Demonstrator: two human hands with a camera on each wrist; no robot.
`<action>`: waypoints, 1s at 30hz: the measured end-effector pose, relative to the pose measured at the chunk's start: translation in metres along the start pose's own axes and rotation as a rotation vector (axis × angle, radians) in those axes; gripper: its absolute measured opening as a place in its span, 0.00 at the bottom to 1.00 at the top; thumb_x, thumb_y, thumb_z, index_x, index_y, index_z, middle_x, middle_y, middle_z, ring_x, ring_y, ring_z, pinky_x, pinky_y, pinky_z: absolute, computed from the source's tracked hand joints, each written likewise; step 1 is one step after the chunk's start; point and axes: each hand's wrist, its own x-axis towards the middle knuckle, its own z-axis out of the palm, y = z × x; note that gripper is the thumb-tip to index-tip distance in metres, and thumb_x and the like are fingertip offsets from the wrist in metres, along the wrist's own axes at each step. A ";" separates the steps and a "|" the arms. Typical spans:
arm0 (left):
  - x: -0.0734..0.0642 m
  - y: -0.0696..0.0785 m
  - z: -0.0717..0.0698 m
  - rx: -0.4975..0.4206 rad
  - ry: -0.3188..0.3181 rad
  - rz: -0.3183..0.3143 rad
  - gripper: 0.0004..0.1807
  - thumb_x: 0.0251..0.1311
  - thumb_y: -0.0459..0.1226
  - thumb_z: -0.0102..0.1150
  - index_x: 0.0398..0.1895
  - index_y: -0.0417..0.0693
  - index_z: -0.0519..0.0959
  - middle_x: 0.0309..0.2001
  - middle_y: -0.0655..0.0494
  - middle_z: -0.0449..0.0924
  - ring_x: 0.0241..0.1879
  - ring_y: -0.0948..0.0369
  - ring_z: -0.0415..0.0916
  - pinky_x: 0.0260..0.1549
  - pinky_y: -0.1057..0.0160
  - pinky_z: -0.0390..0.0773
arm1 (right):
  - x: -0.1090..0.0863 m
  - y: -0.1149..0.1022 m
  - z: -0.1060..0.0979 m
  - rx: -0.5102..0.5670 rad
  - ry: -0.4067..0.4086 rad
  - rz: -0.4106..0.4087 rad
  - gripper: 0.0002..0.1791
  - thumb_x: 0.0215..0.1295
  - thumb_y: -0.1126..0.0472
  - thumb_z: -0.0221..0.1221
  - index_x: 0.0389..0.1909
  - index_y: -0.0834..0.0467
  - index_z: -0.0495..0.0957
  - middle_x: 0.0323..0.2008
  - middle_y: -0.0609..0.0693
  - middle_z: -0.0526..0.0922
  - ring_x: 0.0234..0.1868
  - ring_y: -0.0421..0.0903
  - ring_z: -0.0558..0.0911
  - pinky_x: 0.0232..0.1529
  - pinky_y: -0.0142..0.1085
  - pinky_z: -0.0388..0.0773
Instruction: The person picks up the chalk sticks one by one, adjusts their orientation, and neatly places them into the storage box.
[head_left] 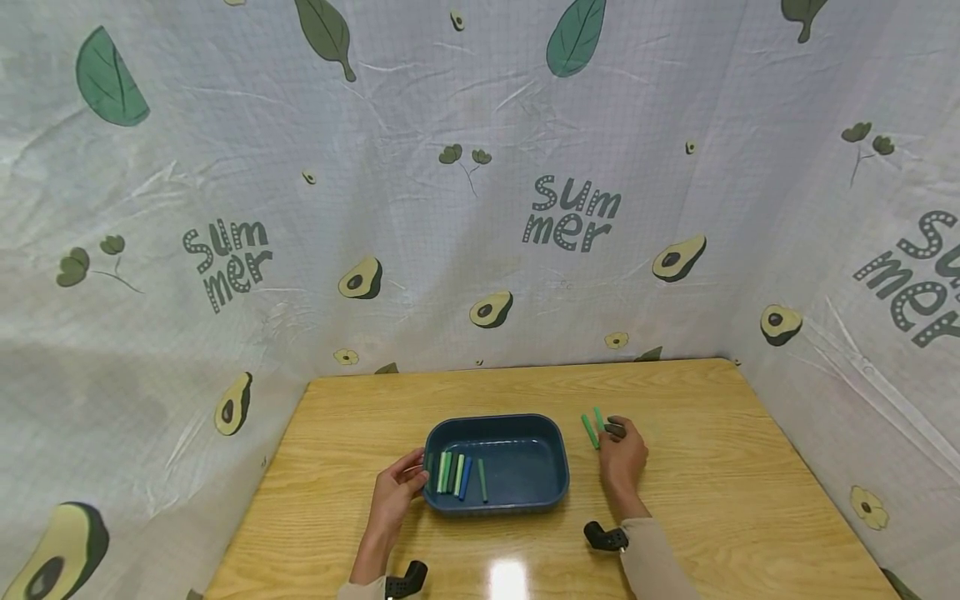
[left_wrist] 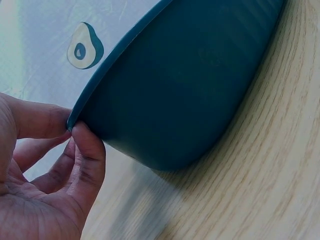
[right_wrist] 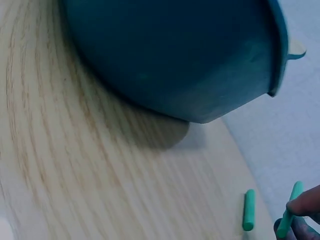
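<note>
A dark blue rectangular tray (head_left: pixel 525 467) stands on the table. My left hand (head_left: pixel 396 493) pinches its left rim between thumb and fingers, which the left wrist view shows close up. Inside the tray's left half lie several chalk sticks, among them a blue one (head_left: pixel 466 479) and, a little apart, a dark green one (head_left: pixel 482 481). To the right of the tray, my right hand (head_left: pixel 622 454) pinches a green chalk stick (right_wrist: pixel 296 192) between thumb and fingers. Another green chalk stick (head_left: pixel 588 430) lies on the table just left of it.
The wooden table (head_left: pixel 720 467) reaches back to a white patterned cloth (head_left: pixel 420 208), which also hangs along both sides. Each wrist carries a black camera, such as the right one (head_left: pixel 604 537). Light glares off the table's front.
</note>
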 end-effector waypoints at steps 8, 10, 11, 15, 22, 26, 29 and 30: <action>0.000 0.001 0.000 -0.010 0.000 -0.001 0.24 0.64 0.25 0.54 0.65 0.36 0.72 0.58 0.35 0.73 0.45 0.64 0.75 0.36 0.68 0.80 | 0.006 -0.002 -0.013 0.042 -0.070 0.011 0.19 0.61 0.67 0.60 0.55 0.64 0.77 0.46 0.65 0.85 0.46 0.60 0.85 0.40 0.42 0.82; -0.001 0.001 0.001 -0.009 0.000 0.003 0.24 0.64 0.25 0.54 0.65 0.36 0.72 0.58 0.35 0.73 0.45 0.64 0.75 0.36 0.68 0.80 | 0.008 -0.002 -0.016 0.046 -0.103 0.015 0.20 0.62 0.67 0.59 0.56 0.63 0.77 0.46 0.65 0.84 0.47 0.60 0.85 0.39 0.37 0.81; -0.001 0.001 0.001 -0.014 -0.001 0.004 0.24 0.64 0.25 0.55 0.65 0.35 0.72 0.58 0.35 0.73 0.45 0.64 0.76 0.36 0.68 0.80 | 0.009 -0.003 -0.017 0.051 -0.123 0.019 0.21 0.62 0.67 0.59 0.57 0.63 0.76 0.47 0.65 0.84 0.47 0.60 0.85 0.38 0.35 0.81; -0.001 0.001 0.001 -0.035 -0.011 0.006 0.25 0.64 0.25 0.55 0.65 0.34 0.70 0.58 0.36 0.73 0.44 0.65 0.76 0.36 0.67 0.80 | 0.012 -0.006 -0.023 0.061 -0.214 0.037 0.24 0.64 0.66 0.58 0.63 0.62 0.72 0.51 0.66 0.81 0.52 0.61 0.83 0.37 0.30 0.81; -0.001 0.002 0.001 -0.044 -0.017 0.002 0.25 0.64 0.25 0.54 0.66 0.33 0.70 0.58 0.36 0.72 0.47 0.60 0.76 0.35 0.66 0.80 | 0.019 -0.010 -0.032 0.168 -0.346 0.117 0.27 0.67 0.68 0.56 0.67 0.62 0.67 0.59 0.66 0.75 0.47 0.45 0.83 0.43 0.33 0.83; -0.002 0.002 0.001 -0.041 -0.014 0.002 0.25 0.64 0.25 0.54 0.66 0.33 0.70 0.58 0.36 0.72 0.47 0.59 0.76 0.35 0.66 0.80 | 0.021 -0.013 -0.037 0.263 -0.418 0.163 0.28 0.69 0.68 0.55 0.69 0.61 0.64 0.63 0.64 0.72 0.42 0.34 0.81 0.47 0.34 0.81; -0.002 0.002 0.001 -0.040 -0.010 0.001 0.25 0.64 0.25 0.54 0.66 0.34 0.70 0.58 0.36 0.72 0.46 0.62 0.76 0.35 0.67 0.80 | 0.021 -0.014 -0.040 0.314 -0.449 0.181 0.29 0.69 0.68 0.55 0.70 0.60 0.63 0.63 0.64 0.71 0.45 0.38 0.83 0.51 0.39 0.81; -0.002 0.002 0.001 -0.039 -0.010 0.003 0.25 0.64 0.25 0.54 0.66 0.34 0.70 0.58 0.36 0.72 0.45 0.63 0.76 0.35 0.67 0.80 | 0.021 -0.015 -0.041 0.330 -0.460 0.182 0.29 0.69 0.68 0.55 0.71 0.60 0.62 0.63 0.64 0.71 0.46 0.40 0.83 0.53 0.42 0.81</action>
